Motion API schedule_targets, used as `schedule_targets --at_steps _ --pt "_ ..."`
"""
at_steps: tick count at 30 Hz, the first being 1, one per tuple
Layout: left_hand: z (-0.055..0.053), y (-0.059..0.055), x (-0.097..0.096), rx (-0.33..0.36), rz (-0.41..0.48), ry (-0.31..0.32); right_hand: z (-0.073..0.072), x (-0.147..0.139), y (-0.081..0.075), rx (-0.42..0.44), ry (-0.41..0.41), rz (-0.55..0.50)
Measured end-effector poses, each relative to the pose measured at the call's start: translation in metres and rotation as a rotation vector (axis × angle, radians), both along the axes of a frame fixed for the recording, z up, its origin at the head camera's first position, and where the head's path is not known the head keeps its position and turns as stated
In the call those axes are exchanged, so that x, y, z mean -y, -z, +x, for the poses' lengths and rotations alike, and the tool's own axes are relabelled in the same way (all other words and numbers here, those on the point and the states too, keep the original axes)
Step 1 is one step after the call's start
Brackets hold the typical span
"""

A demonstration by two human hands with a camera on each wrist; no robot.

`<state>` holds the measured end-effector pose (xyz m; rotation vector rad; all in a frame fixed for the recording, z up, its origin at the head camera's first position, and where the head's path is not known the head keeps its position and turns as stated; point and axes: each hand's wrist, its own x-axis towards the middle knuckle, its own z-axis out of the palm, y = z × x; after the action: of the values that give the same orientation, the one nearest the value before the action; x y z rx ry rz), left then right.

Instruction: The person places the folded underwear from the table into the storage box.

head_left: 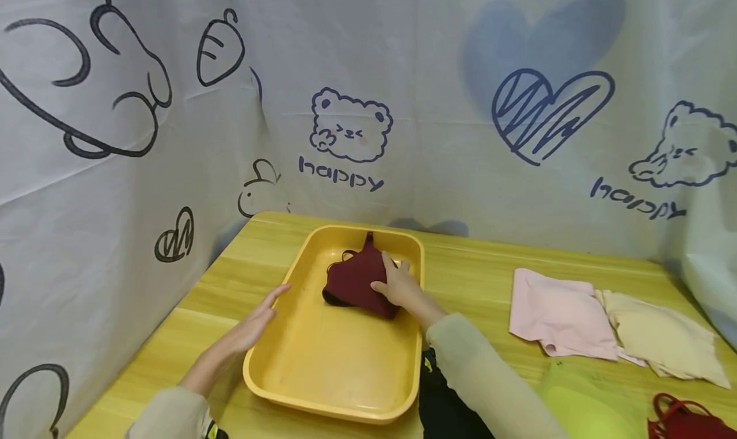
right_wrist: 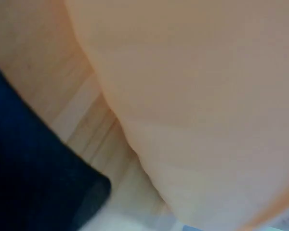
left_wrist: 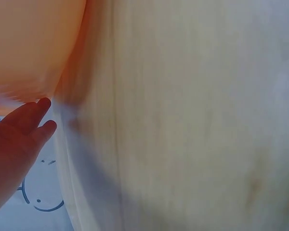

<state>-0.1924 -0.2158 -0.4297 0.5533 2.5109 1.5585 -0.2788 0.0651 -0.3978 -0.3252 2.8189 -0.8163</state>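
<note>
Settling the maroon strapped garment (head_left: 356, 280) at the far end of the yellow tray (head_left: 334, 368), seemingly, we rest our right hand (head_left: 403, 288) loosely spread on it — left hand (head_left: 253, 327) straight-fingered at the tray's left — and should next smooth it.

Head view evenly lit, mostly sharp; pale sheen on floor of tray (head_left: 336, 368). Left wrist view hazy — left hand (left_wrist: 14, 149) dark by tray, soft shadow on table (left_wrist: 192, 96) beside tray. Right wrist view blurred — dark cloth (right_wrist: 33, 163) beside tray nearly featureless.
</note>
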Motion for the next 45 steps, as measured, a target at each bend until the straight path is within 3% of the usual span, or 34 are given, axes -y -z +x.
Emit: schedule_targets --at_steps 6,10,13,16,24,29,37,45 --pt "-0.003 -0.001 -0.002 0.018 -0.013 -0.015 0.009 -0.022 -0.013 -0.099 -0.095 -0.027" --pt "0.001 -0.003 0.002 0.012 -0.035 -0.027 0.017 -0.044 -0.021 -0.158 -0.148 -0.152" --pt "0.003 -0.006 0.006 -0.002 -0.056 -0.031 0.023 -0.065 -0.027 -0.170 -0.160 -0.218" --pt "0.004 -0.008 0.008 -0.014 -0.060 -0.033 0.027 -0.091 -0.029 -0.158 -0.159 -0.211" --pt "0.005 -0.007 0.009 -0.020 -0.035 -0.021 0.017 -0.180 -0.032 -0.040 -0.041 -0.097" --pt "0.007 -0.006 0.010 0.003 -0.028 -0.027 0.013 -0.227 -0.033 -0.017 0.051 -0.060" --pt "0.004 -0.006 0.004 0.000 -0.005 -0.002 0.022 -0.292 -0.024 0.030 0.161 -0.022" --pt "-0.002 -0.004 -0.005 -0.003 0.013 0.018 0.033 -0.325 -0.010 0.193 0.239 -0.015"
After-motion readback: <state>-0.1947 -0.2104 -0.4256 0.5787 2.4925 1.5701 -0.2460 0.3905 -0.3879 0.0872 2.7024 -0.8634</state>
